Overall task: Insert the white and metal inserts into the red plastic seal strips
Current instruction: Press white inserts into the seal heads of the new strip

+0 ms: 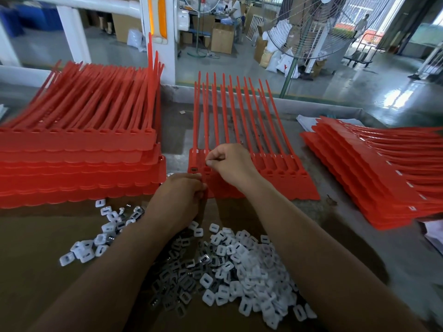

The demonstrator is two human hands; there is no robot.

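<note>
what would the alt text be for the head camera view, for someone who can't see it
A person's right hand pinches at the head end of a sheet of red seal strips on a table, while the left hand grips its near edge. A loose pile of white and metal inserts lies in front, with stacks of red strips at left and right.
</note>
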